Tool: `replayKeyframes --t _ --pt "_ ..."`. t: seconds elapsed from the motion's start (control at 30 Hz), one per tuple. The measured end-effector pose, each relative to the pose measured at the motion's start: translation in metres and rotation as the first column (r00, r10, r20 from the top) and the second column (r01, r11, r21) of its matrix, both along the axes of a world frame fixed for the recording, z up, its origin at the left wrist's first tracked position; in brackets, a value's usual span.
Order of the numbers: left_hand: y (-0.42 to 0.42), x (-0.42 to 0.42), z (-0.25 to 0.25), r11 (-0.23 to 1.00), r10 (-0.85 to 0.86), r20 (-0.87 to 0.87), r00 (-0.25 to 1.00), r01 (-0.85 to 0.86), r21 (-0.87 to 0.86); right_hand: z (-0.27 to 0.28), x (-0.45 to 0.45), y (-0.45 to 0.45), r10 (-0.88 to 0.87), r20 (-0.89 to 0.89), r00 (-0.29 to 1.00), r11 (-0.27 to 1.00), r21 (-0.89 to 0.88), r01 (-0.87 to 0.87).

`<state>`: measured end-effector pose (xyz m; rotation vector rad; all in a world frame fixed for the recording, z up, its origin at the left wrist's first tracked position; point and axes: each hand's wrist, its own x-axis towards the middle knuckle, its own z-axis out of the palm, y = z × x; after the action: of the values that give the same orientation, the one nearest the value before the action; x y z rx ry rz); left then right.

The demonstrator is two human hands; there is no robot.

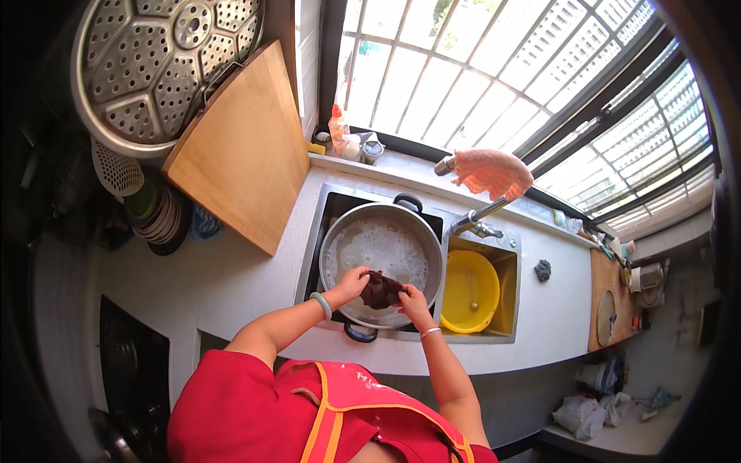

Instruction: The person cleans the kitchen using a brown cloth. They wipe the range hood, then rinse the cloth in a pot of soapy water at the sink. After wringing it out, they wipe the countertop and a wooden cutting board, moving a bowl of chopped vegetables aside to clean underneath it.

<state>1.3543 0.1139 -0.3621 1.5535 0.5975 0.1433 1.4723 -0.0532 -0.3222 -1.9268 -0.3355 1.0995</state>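
A dark brown cloth (380, 290) is stretched between my two hands over the near side of a large metal pot (328, 243). My left hand (351, 285) grips its left end, and my right hand (414, 303) pinches the right end. Soapy, cloudy water (382, 240) with foam fills part of the pot. The pot sits over the left sink basin, with one black handle (408, 202) at the back and another black handle (360, 332) at the front. Whether the cloth's lower edge touches the water is hard to tell.
A yellow plastic basin (472, 289) stands in the right sink basin. Behind it rises a faucet (477, 217) with a pink cloth (492, 172) above. A wooden board (243, 150) leans at left beside a perforated steamer tray (168, 69). A dark scouring pad (542, 270) lies on the right counter.
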Motion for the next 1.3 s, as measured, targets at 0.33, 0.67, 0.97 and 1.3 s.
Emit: replayKeyframes --t 0.33,0.67,0.97,1.3 --pt "0.027 0.033 -0.115 0.936 -0.006 -0.384 0.923 0.14 0.322 -0.12 0.018 0.05 0.244 0.468 0.85 0.825 -0.56 0.072" --pt "0.043 0.039 -0.076 0.982 0.159 -0.421 0.893 -0.187 -0.027 -0.122 0.053 0.041 0.191 0.332 0.924 0.9 -0.436 -0.03" --pt "0.033 0.046 -0.065 0.353 0.092 -0.19 0.978 -0.21 -0.912 -0.034 -0.034 0.101 0.082 0.239 0.968 0.969 0.207 -0.134" --pt "0.006 0.049 -0.016 0.298 0.26 -0.298 0.918 -0.37 -0.88 -0.02 -0.014 0.121 -0.101 0.766 0.635 0.978 0.194 -0.077"
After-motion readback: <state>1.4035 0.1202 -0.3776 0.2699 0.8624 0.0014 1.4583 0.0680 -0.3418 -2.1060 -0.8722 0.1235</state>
